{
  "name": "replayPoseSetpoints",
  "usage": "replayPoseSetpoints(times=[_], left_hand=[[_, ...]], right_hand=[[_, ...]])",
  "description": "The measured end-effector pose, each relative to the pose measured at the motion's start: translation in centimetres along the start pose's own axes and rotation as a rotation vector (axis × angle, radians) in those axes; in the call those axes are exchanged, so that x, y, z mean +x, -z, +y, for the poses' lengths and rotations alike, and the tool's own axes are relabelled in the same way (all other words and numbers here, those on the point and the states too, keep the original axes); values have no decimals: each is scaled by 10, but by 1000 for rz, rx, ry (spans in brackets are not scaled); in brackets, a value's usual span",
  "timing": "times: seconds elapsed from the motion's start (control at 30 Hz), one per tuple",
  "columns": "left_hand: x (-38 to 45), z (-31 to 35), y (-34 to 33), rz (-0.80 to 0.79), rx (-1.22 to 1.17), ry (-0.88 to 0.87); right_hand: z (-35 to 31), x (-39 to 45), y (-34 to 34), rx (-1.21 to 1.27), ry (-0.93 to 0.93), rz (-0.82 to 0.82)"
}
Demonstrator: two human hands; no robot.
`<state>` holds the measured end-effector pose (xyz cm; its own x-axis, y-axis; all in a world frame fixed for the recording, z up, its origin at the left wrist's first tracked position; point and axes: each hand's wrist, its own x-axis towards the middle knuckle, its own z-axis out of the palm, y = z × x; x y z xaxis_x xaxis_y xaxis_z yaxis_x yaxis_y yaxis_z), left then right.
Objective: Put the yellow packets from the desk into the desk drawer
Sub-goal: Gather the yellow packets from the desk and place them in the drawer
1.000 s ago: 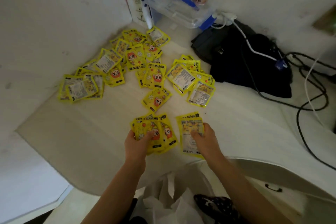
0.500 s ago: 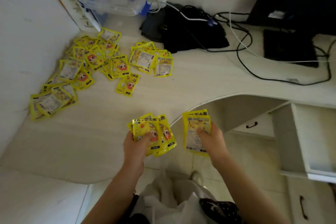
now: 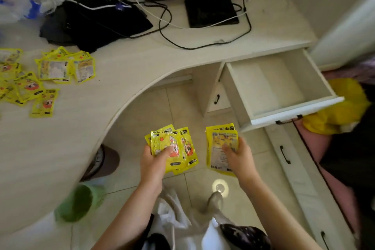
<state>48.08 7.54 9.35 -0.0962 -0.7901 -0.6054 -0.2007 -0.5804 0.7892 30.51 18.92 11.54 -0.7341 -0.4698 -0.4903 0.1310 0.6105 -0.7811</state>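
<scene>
My left hand point(image 3: 151, 158) grips a fanned bunch of yellow packets point(image 3: 182, 149) over the floor, thumb on top. My right hand point(image 3: 238, 155) holds a second small stack of yellow packets point(image 3: 218, 148), back labels up, just to the right. Both hands are off the desk, below and left of the open white desk drawer point(image 3: 292, 112), whose inside looks bare. Several more yellow packets point(image 3: 50, 71) lie scattered on the desk point(image 3: 85, 124) at the far left.
A black bag point(image 3: 91, 24), cables point(image 3: 168, 32) and a monitor stand point(image 3: 211, 10) sit at the back of the desk. Shut drawers with black handles point(image 3: 285, 154) stand under the open one. A green bin point(image 3: 79, 203) is on the floor at left, yellow cloth point(image 3: 345, 105) at right.
The view has swung right, away from the packet pile. Both hands carried their packets off the desk edge and out over the floor, closer to the open drawer.
</scene>
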Motion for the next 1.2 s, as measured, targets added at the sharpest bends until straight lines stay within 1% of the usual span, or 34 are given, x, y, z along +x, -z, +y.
replayPoseSetpoints(times=[0.13,0.23,0.37,0.5,0.73,0.93,1.07,1.2], left_hand=[[-38,-23,-73,-55,48,-14],[-56,-31,-120,-118,90,-29],[-68,-26,-171,-177,95,-46],[-60,-19,-212,-217,107,-25],[-19,4,-286,-208,97,9],[25,31,-339,-180,107,33],[54,37,-371,-132,167,29],[76,34,-406,-118,288,28]], right_hand=[[30,6,78,20,-18,79],[46,13,123,28,-31,138],[57,23,168,52,-58,203],[60,44,200,75,-88,244],[39,112,234,89,-69,268],[7,190,244,23,-45,216],[-10,243,245,1,-97,161],[-19,290,242,-76,-114,111]])
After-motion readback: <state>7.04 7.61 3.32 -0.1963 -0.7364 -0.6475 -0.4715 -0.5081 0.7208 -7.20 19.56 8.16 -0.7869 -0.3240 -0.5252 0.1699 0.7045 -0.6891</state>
